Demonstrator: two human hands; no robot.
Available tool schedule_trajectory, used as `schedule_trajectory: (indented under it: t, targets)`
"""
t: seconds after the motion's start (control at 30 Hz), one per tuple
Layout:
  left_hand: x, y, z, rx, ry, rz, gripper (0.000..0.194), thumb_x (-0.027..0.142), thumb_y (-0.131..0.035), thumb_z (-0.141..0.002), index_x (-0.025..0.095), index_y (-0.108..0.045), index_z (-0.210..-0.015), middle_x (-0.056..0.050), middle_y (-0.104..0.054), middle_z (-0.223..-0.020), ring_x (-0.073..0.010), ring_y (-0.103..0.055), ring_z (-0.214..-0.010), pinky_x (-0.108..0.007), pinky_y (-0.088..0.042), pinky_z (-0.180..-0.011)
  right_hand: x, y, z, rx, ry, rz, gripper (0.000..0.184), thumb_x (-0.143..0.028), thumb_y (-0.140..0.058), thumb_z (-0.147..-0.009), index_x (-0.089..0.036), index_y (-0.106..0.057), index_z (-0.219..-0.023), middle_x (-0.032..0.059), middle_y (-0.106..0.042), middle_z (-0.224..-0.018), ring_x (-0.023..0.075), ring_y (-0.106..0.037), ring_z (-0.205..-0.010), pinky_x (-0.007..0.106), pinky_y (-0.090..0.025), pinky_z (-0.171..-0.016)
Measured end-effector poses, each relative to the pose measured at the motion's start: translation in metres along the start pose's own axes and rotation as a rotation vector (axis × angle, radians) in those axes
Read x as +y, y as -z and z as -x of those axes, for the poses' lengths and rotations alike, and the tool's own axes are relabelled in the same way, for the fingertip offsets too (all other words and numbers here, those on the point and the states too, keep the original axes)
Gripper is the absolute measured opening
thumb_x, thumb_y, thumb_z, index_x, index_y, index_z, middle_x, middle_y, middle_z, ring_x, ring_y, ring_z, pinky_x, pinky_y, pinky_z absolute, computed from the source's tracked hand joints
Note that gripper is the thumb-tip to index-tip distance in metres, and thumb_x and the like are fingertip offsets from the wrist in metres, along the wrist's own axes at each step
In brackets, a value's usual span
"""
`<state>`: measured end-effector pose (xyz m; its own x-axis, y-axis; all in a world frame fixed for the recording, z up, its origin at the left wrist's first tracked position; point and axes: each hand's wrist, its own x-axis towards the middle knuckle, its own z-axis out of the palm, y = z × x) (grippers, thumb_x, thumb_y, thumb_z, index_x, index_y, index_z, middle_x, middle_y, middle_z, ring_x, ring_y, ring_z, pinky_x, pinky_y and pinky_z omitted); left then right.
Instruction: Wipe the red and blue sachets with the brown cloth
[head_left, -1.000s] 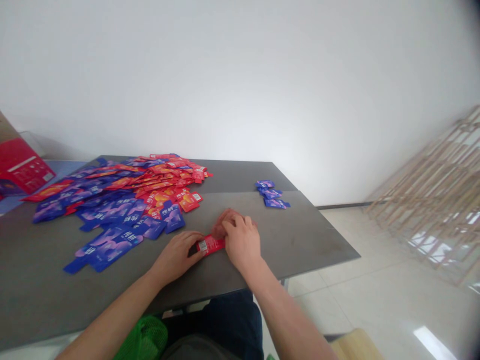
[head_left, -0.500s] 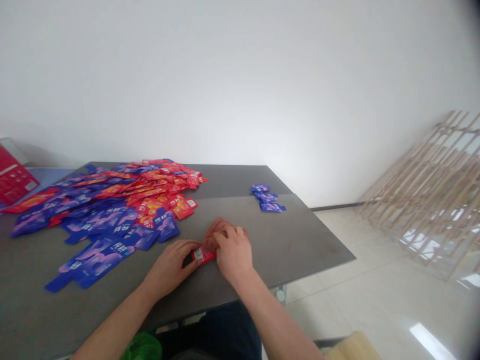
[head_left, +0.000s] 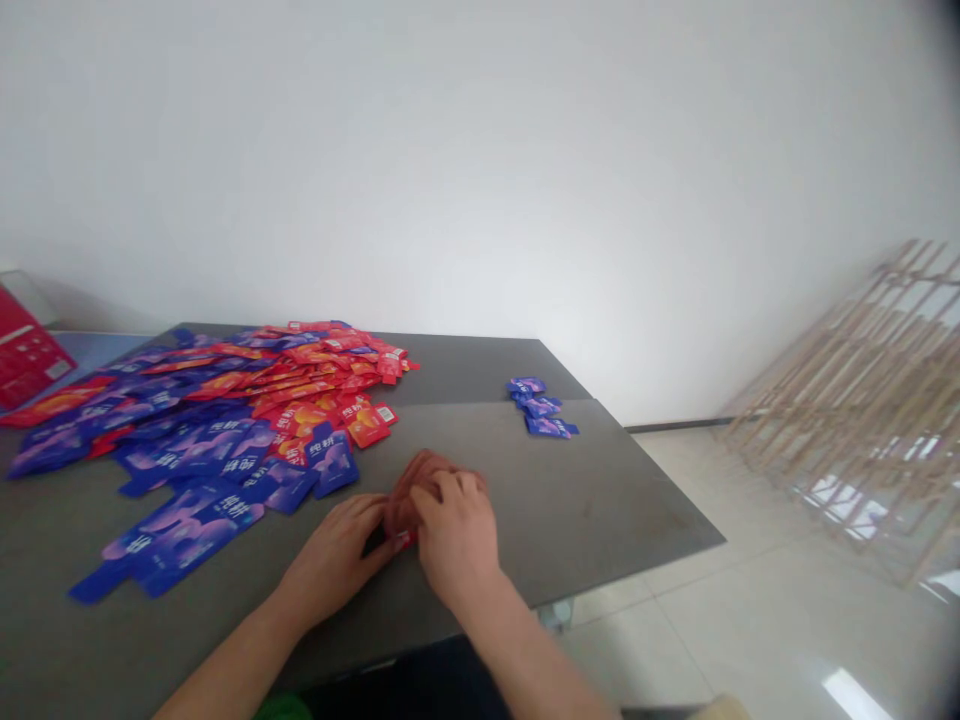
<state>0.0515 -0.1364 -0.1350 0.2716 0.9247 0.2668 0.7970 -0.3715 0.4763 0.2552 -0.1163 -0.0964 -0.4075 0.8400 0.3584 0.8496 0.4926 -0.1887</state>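
Note:
Both hands work close together near the table's front edge. Between them is a rounded, reddish-brown bundle (head_left: 405, 499), whose kind I cannot make out. A small flat red packet (head_left: 407, 539) shows only as a sliver under it; the rest is covered by the bundle and hands. My left hand (head_left: 341, 548) has its thumb on the packet's end and its curled fingers against the bundle's left side. From the right, my right hand (head_left: 456, 530) closes its bent fingers over the bundle; its fingertips are partly hidden.
A large heap of red packets (head_left: 307, 385) and blue-purple packets (head_left: 195, 520) spreads over the table's left side. Several blue packets (head_left: 544, 407) lie at the right on the grey table (head_left: 600, 500). A red box (head_left: 30, 350) stands far left; wooden racks (head_left: 847, 400) lean on the wall.
The reddish-brown bundle has shifted left and now covers most of the red packet, whose barcode end showed before. My right hand moved left with it, closer to my left hand.

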Motion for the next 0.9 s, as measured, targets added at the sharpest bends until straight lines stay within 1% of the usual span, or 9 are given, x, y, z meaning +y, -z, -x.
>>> schedule_trajectory:
  t: [0.1,0.2,0.27,0.33,0.43,0.57,0.63,0.77,0.9]
  targets:
    - [-0.001,0.000,0.000,0.009,0.002,0.015,0.034,0.035,-0.068,-0.091,0.022,-0.070,-0.122,-0.010,-0.073,-0.129,-0.0301,-0.066,-0.120,-0.047,-0.052,-0.106,-0.016,-0.015,0.010,-0.038,0.077,-0.041,0.016,-0.030,-0.059,-0.099,-0.026,-0.073,-0.106,0.0063,-0.066,-0.117,0.0267,-0.051,-0.107,0.039,-0.044,-0.088]
    - [-0.002,-0.001,0.001,0.022,0.014,-0.024,0.035,0.042,-0.064,-0.095,0.023,-0.071,-0.123,-0.010,-0.073,-0.130,-0.0303,-0.065,-0.122,-0.049,-0.050,-0.109,0.012,-0.018,0.002,-0.038,-0.048,-0.005,0.018,-0.027,-0.057,-0.099,-0.025,-0.074,-0.103,0.0072,-0.066,-0.117,0.0271,-0.050,-0.109,0.039,-0.043,-0.090]
    - [-0.002,-0.001,0.001,0.021,0.010,-0.049,0.037,0.046,-0.062,-0.097,0.022,-0.071,-0.123,-0.010,-0.073,-0.130,-0.0305,-0.065,-0.122,-0.050,-0.050,-0.110,0.037,-0.010,-0.007,-0.046,-0.160,0.049,0.022,-0.023,-0.055,-0.099,-0.024,-0.076,-0.103,0.0090,-0.067,-0.115,0.0273,-0.051,-0.108,0.039,-0.043,-0.090]
    - [-0.002,-0.001,0.001,0.019,0.008,-0.068,0.038,0.047,-0.062,-0.096,0.022,-0.071,-0.123,-0.011,-0.073,-0.130,-0.0310,-0.065,-0.122,-0.050,-0.050,-0.109,0.047,0.001,-0.013,-0.038,-0.215,0.079,0.024,-0.021,-0.054,-0.099,-0.024,-0.077,-0.105,0.0100,-0.067,-0.114,0.0274,-0.051,-0.107,0.040,-0.042,-0.091]
    - [-0.001,0.000,0.000,0.013,0.003,-0.065,0.036,0.046,-0.062,-0.096,0.022,-0.071,-0.121,-0.010,-0.073,-0.128,-0.0306,-0.066,-0.121,-0.049,-0.051,-0.108,0.027,0.008,-0.007,0.003,-0.120,0.046,0.021,-0.024,-0.057,-0.098,-0.026,-0.076,-0.107,0.0088,-0.066,-0.117,0.0273,-0.050,-0.108,0.040,-0.042,-0.091]
    - [0.000,0.001,0.000,-0.001,-0.010,-0.044,0.032,0.040,-0.063,-0.094,0.022,-0.071,-0.120,-0.010,-0.074,-0.127,-0.0296,-0.067,-0.119,-0.045,-0.052,-0.106,-0.002,-0.004,0.008,-0.044,0.068,-0.030,0.016,-0.030,-0.061,-0.096,-0.027,-0.074,-0.104,0.0062,-0.066,-0.117,0.0264,-0.050,-0.110,0.039,-0.043,-0.090]
    - [0.000,0.001,0.000,0.008,0.007,-0.055,0.035,0.043,-0.062,-0.095,0.022,-0.071,-0.122,-0.010,-0.074,-0.127,-0.0300,-0.066,-0.120,-0.046,-0.051,-0.108,0.011,-0.009,0.005,-0.054,-0.004,-0.010,0.017,-0.028,-0.060,-0.097,-0.027,-0.075,-0.104,0.0058,-0.067,-0.117,0.0254,-0.051,-0.110,0.037,-0.043,-0.091]
    - [-0.002,0.002,0.001,-0.003,0.027,-0.080,0.041,0.051,-0.059,-0.097,0.022,-0.071,-0.124,-0.010,-0.073,-0.131,-0.0305,-0.065,-0.124,-0.050,-0.050,-0.111,0.075,-0.001,-0.009,-0.033,-0.276,0.101,0.026,-0.021,-0.056,-0.097,-0.026,-0.079,-0.108,0.0095,-0.069,-0.117,0.0264,-0.052,-0.110,0.037,-0.042,-0.092]
    - [-0.005,0.002,0.002,-0.020,0.025,-0.098,0.043,0.052,-0.056,-0.098,0.022,-0.071,-0.125,-0.010,-0.072,-0.132,-0.0304,-0.065,-0.124,-0.050,-0.050,-0.112,0.110,0.008,0.012,0.024,-0.332,0.120,0.031,-0.017,-0.060,-0.093,-0.028,-0.077,-0.116,0.0084,-0.070,-0.118,0.0270,-0.052,-0.110,0.036,-0.041,-0.094]
